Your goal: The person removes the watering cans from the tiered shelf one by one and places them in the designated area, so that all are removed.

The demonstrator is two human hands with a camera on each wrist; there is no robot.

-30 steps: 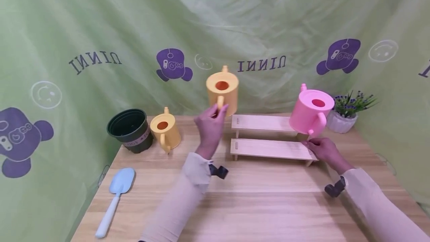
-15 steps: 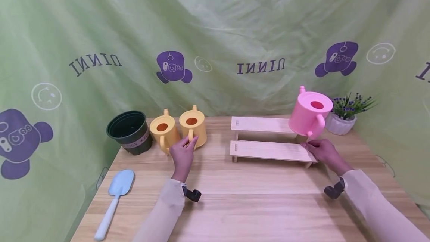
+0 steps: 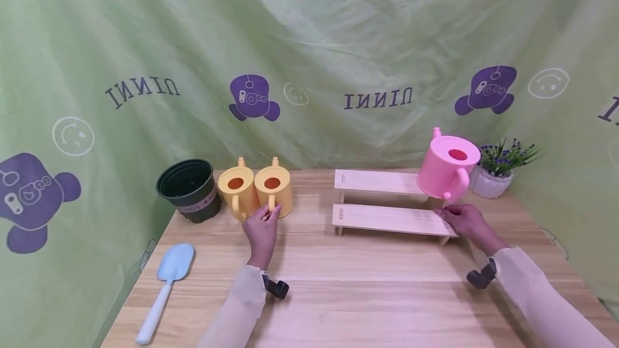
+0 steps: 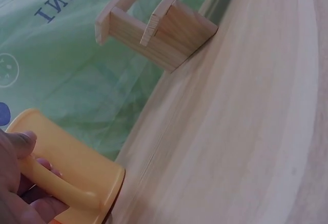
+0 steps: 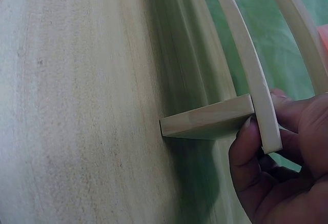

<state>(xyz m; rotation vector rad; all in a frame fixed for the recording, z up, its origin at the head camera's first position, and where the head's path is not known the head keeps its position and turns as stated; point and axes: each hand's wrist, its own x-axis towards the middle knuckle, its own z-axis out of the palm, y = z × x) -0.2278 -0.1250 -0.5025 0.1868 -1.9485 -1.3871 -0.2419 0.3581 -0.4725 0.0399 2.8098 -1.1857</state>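
Observation:
Two yellow watering cans stand side by side at the table's back left. My left hand (image 3: 261,235) grips the handle of the right-hand yellow watering can (image 3: 280,192); in the left wrist view, fingers curl round the handle of this can (image 4: 77,152). Close against it is the other yellow watering can (image 3: 247,197). My right hand (image 3: 470,223) pinches the right end of the lower board of a two-step wooden shelf (image 3: 387,218). Thumb and fingers hold that board (image 5: 261,106) in the right wrist view. On the shelf's upper step, at its right end, sits a pink watering can (image 3: 437,171).
A dark green plant pot (image 3: 188,192) is left of the yellow cans. Nearer the front left lies a light blue trowel (image 3: 166,283). Behind the shelf's right end is a white pot with a purple-flowered plant (image 3: 490,179). A green printed curtain (image 3: 309,26) hangs behind the table.
My left hand has brought the held yellow watering can down and left from mid-air onto the table, then against the other yellow can. The right hand has stayed on the shelf.

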